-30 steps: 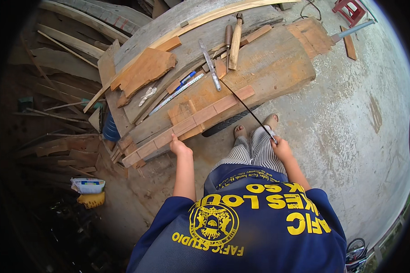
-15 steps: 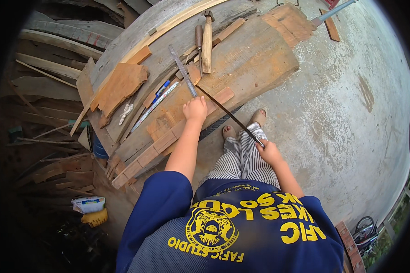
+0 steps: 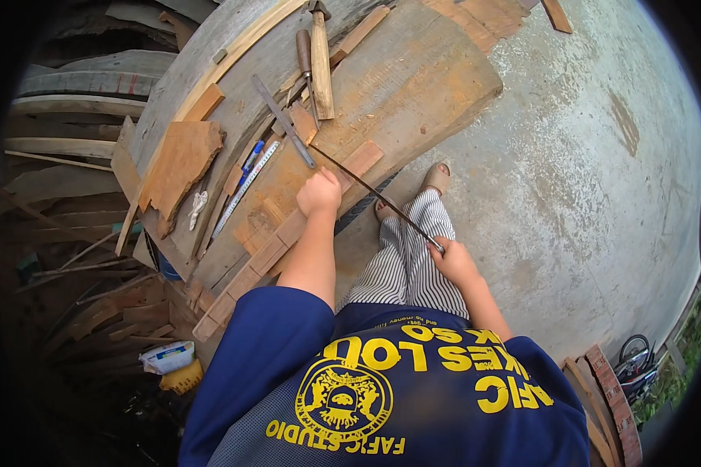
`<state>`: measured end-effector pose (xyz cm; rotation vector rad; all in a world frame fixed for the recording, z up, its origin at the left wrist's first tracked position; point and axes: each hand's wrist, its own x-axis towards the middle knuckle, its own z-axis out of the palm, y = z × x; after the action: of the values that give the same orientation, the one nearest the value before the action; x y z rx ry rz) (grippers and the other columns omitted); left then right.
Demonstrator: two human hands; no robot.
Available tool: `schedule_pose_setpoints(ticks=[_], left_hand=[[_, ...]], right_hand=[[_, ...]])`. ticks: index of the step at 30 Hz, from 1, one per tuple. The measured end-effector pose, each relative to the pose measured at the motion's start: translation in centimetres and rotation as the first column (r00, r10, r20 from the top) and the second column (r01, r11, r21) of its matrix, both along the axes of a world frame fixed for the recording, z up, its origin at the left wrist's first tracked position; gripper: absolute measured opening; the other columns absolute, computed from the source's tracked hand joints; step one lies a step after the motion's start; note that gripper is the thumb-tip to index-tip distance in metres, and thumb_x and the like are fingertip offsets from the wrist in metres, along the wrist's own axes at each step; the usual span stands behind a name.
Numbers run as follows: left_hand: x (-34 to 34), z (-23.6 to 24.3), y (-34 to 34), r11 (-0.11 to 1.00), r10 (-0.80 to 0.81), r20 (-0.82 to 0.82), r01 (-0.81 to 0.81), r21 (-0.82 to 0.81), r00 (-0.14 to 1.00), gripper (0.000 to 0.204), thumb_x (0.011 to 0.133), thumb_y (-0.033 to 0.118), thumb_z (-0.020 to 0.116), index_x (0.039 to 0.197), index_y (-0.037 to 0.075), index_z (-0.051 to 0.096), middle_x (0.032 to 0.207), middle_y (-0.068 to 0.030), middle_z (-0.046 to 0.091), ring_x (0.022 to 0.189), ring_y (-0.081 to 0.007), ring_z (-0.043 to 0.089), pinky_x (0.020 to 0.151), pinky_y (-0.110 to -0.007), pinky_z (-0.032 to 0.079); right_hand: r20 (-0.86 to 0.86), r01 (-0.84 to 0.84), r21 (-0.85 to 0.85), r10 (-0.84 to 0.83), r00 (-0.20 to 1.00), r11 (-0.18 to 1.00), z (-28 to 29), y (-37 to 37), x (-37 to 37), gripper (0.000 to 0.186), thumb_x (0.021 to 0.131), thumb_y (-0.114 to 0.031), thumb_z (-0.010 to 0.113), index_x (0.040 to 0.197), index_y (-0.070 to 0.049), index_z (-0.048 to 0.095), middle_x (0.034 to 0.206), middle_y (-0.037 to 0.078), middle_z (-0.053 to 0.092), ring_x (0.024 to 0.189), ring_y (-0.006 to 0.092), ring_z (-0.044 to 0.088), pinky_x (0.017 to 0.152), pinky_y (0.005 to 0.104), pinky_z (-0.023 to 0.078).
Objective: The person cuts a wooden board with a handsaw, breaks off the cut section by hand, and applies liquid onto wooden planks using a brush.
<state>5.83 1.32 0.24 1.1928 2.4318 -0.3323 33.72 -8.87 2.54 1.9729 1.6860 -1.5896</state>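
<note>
My right hand point(image 3: 455, 261) is closed round the near end of a long, thin, dark blade-like tool point(image 3: 382, 198). The tool slants up to the left across a reddish wooden strip point(image 3: 266, 257) along the bench's near edge, its far tip by a small wood block point(image 3: 304, 123). On that strip, left of the blade, rests my left hand point(image 3: 319, 193), fingers curled and partly hidden. A flat grey metal bar point(image 3: 280, 117) lies just beyond the left hand, apart from it. Past the block are a wooden-handled hammer point(image 3: 322, 70) and a brown-handled tool point(image 3: 304, 53).
On the thick plank bench point(image 3: 420, 70) are a blue pen point(image 3: 252, 156), a white measuring tape point(image 3: 245, 188), a crumpled white scrap point(image 3: 199, 208) and a rough board point(image 3: 187, 159). Stacked timber point(image 3: 78, 148) fills the left. My sandalled feet point(image 3: 436, 177) stand on concrete point(image 3: 553, 187).
The view has shifted, moving the bench leftward in the picture. My left hand has drawn back from the metal bar's near end, leaving a gap. My right hand still grips the dark tool.
</note>
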Motion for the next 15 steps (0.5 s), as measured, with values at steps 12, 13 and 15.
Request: schedule_pose_setpoints(ticks=[12,13,15], left_hand=[[0.3,0.0,0.2,1.000,0.000,-0.028,-0.001,-0.026,1.000,0.050,0.090,0.037,0.032,0.078,0.004,0.069,0.080,-0.0192,0.066,0.078,-0.0364,0.064,0.072,-0.044,0.050],[0.3,0.0,0.2,1.000,-0.001,-0.029,0.000,-0.029,1.000,0.050,0.090,0.037,0.032,0.078,0.004,0.069,0.080,-0.0192,0.066,0.078,-0.0364,0.064,0.072,-0.044,0.050],[0.3,-0.1,0.3,1.000,0.009,-0.027,-0.010,-0.028,1.000,0.051,0.090,0.037,0.032,0.078,0.004,0.069,0.082,-0.0195,0.066,0.079,-0.0363,0.064,0.073,-0.044,0.050]], right_hand=[[0.005,-0.010,-0.043,0.011,1.000,0.999,-0.7,0.2,0.4,0.025,0.085,-0.032,0.055,0.094,-0.011,0.063,0.081,0.024,0.061,0.079,0.0396,0.060,0.070,0.0449,0.048],[0.003,-0.010,-0.047,0.010,1.000,0.999,-0.4,0.3,0.3,0.025,0.085,-0.032,0.055,0.094,-0.011,0.063,0.081,0.024,0.061,0.079,0.0396,0.060,0.070,0.0449,0.048],[0.018,-0.025,-0.026,0.026,1.000,0.999,0.3,0.5,0.1,0.026,0.086,-0.032,0.055,0.093,-0.008,0.063,0.078,0.024,0.061,0.077,0.0396,0.060,0.069,0.0449,0.048]])
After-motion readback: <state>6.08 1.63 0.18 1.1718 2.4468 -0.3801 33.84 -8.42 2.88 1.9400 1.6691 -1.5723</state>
